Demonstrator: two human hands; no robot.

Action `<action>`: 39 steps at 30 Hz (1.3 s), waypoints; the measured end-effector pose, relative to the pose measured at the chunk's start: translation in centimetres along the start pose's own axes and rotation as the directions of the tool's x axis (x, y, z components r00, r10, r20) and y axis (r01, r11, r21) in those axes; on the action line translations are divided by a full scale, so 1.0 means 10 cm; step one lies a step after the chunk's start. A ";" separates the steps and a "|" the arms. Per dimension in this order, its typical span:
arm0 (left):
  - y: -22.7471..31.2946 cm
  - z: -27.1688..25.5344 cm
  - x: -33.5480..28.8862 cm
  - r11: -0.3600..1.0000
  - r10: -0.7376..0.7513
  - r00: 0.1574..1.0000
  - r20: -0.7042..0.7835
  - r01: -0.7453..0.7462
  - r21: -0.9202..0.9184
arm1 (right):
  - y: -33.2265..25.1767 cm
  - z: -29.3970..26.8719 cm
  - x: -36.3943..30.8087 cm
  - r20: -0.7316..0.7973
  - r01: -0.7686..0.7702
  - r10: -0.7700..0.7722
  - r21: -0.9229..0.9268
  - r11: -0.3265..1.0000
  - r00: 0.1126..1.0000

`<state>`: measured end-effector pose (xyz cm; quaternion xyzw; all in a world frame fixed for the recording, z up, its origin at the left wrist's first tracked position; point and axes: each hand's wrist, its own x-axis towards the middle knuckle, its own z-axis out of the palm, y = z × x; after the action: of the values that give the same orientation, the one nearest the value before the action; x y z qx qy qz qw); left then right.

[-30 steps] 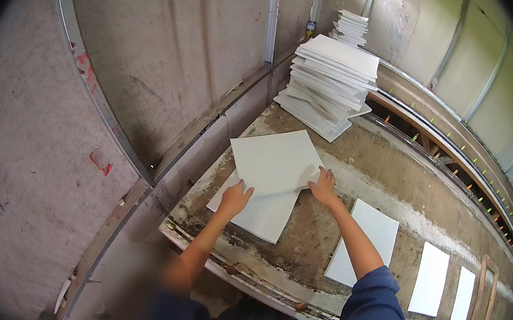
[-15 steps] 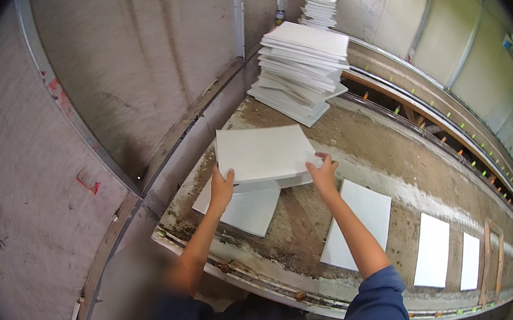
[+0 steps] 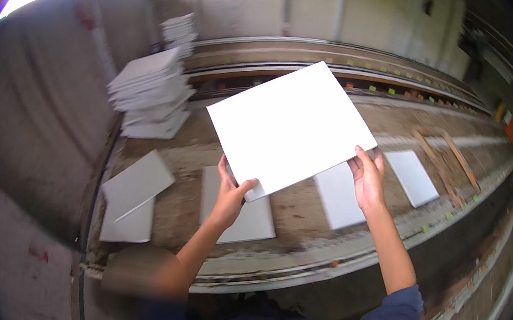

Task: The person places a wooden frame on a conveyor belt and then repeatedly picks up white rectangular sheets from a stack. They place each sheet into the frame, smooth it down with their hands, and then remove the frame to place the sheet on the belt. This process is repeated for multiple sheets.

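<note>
Panel (image 3: pixel 291 129) above table (image 3: pixel 294 218), left hand (image 3: pixel 231 189) clamped on near corner, right hand (image 3: pixel 367 179) clamped on right corner, stack (image 3: pixel 150 91) at far left

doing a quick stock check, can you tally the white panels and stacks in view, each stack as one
Held white panel: 1
Loose white panels, neither held nor stacked: 5
Stacks of white panels: 2 (stacked panels too blurred to count)
Total: 8
</note>
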<state>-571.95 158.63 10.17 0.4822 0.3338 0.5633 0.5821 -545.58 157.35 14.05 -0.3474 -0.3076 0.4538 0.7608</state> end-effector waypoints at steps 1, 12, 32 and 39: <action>-0.20 0.31 0.08 1.000 -0.006 0.997 0.079 0.005 0.010 | -0.18 -0.31 0.00 -0.057 -0.009 0.010 0.013 1.000 0.998; -1.39 3.24 -0.04 0.963 -0.240 0.900 0.364 0.269 -0.030 | -1.08 -2.69 -0.43 -0.486 0.125 -0.110 -0.001 0.992 0.867; -2.19 4.36 1.34 0.977 -0.040 0.817 0.575 -0.089 0.196 | -1.82 -4.32 0.42 -0.462 0.011 -0.095 -0.180 0.984 0.882; -2.27 4.79 1.46 0.940 -0.181 0.637 0.749 -0.112 0.322 | -1.96 -4.69 1.05 -0.510 0.055 -0.159 -0.212 0.976 0.846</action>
<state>-517.62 166.29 6.07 0.7615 0.1551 0.2265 0.5872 -495.29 148.38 4.80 -0.5107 -0.1495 0.2675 0.8033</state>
